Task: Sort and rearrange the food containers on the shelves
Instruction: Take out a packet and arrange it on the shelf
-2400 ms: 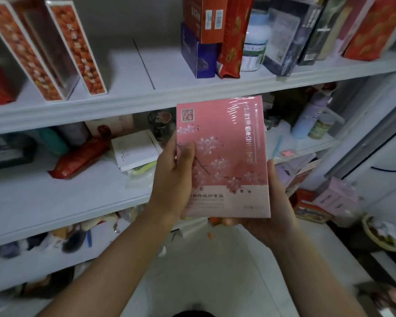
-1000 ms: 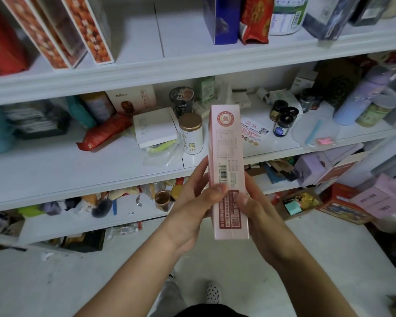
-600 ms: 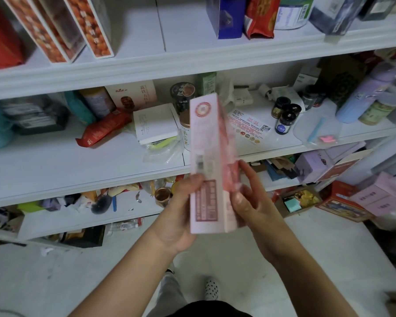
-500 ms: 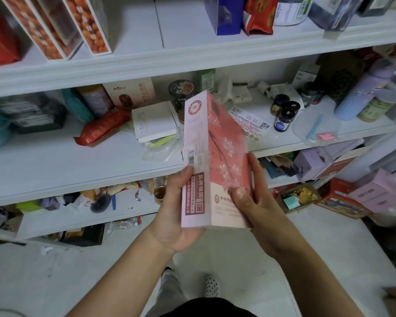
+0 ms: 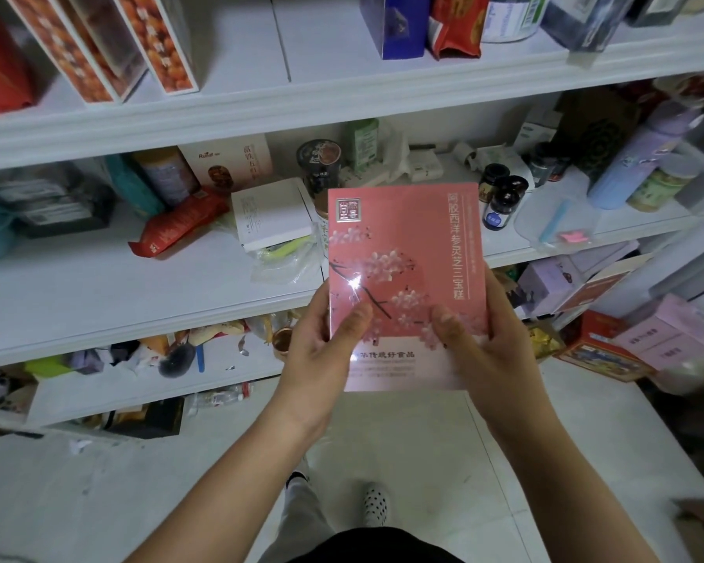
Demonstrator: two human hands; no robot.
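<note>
holding a pink box (image 5: 407, 274) upright, left hand (image 5: 322, 343) and right hand (image 5: 484, 339) gripping its sides — best kept level when shelved.

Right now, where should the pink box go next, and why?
Probably lift the pink box up toward the bare stretch of the top shelf, between the orange-patterned boxes and the blue box. Both the left hand and the right hand hold it upright, front facing out, and that shelf has other boxes standing on edge with room between.
</note>
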